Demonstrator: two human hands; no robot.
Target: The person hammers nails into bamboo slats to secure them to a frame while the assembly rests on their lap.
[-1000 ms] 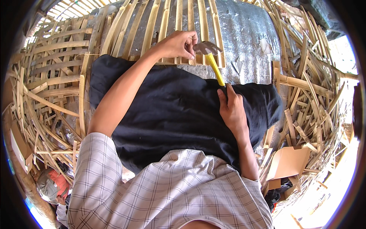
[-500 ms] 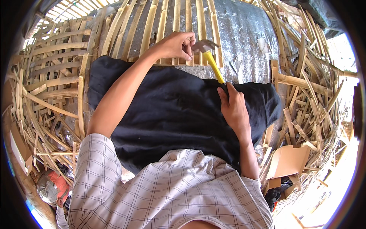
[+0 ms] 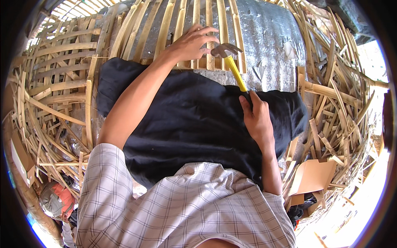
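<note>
A claw hammer [image 3: 234, 70] with a yellow shaft, black grip and brown metal head is in my right hand [image 3: 259, 117], which wraps round the grip. Its head is raised over the near end of a row of bamboo slats [image 3: 165, 31]. Just left of the hammer head, my left hand [image 3: 193, 44] hovers over the slats, its fingers spread and nothing visible in them. The slats run away from me, side by side, joined by a crosspiece [image 3: 244, 67] at the near end. Black cloth [image 3: 186, 111] covers my lap below both hands.
Wrinkled silvery sheeting [image 3: 273, 41] lies under and right of the slats. Woven bamboo [image 3: 66, 53] stands at the left; split bamboo pieces [image 3: 331, 107] are heaped at the right. An opened cardboard box [image 3: 312, 177] sits lower right. Another person [image 3: 58, 200] is at the lower left.
My left hand's fingers have gone from pinched together to spread apart. The hammer and my right hand have shifted slightly to the right; the grip is the same.
</note>
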